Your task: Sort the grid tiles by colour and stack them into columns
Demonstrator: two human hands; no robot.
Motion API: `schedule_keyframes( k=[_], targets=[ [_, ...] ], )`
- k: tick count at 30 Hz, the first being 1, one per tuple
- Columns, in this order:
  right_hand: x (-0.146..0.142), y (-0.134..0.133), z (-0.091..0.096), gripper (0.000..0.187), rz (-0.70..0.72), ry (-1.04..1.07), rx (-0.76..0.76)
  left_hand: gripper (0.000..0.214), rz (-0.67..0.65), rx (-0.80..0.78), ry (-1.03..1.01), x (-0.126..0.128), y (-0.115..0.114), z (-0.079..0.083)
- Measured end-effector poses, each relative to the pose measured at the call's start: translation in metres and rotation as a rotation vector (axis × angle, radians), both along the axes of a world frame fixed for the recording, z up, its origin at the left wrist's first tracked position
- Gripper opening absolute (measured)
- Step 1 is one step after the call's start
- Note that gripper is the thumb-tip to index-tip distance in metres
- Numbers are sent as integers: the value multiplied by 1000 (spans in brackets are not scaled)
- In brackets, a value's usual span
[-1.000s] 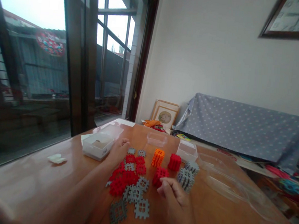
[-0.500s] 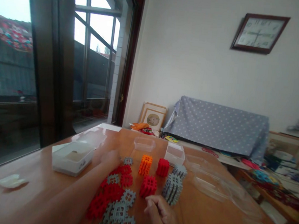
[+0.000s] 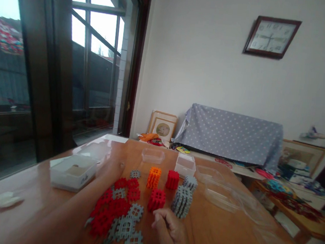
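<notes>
On the wooden table lie several flat red and grey waffle tiles in a loose pile. Behind them stand built cubes: a red cube, an orange cube, a second red cube and two grey cubes. My right hand rests on the table just in front of the near red cube, fingers curled in, nothing visible in them. My left hand reaches past the tile pile toward a white lidded box; it is blurred and its fingers do not show clearly.
Two small clear containers stand behind the cubes. Clear plastic lids lie to the right. A crumpled white piece lies at far left. A window fills the left side; a covered sofa is beyond the table.
The view has swung right and upward, bringing the wall clock in. My right hand has drawn back a little from the near red cube; my left hand stays by the tiles.
</notes>
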State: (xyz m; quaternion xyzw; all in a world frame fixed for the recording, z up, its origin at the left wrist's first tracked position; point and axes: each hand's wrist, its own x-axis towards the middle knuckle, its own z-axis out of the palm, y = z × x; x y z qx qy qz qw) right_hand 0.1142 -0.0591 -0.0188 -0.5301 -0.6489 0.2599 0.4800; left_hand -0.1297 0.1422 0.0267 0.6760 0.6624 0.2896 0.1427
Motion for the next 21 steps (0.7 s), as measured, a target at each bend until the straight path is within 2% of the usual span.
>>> schedule_keyframes(
  k=[3,8,9,11,16,21],
  targets=[
    [0,-3,5,37,-11,24,17,27,-39,10,-279,8,-22,9],
    [-1,-5,6,33,-32,106,37,36,-209,-18,-682,42,-70,11],
    [-1,-4,5,31,-43,147,42,35,-273,-49,-863,50,-80,11],
    [-1,-3,4,34,-78,247,61,33,-361,-152,-1040,66,-100,13],
    [1,3,2,54,-169,423,81,26,-442,-265,-1201,100,-137,20],
    [4,4,6,60,-154,473,108,40,-453,-312,-1206,115,-148,13]
  ],
)
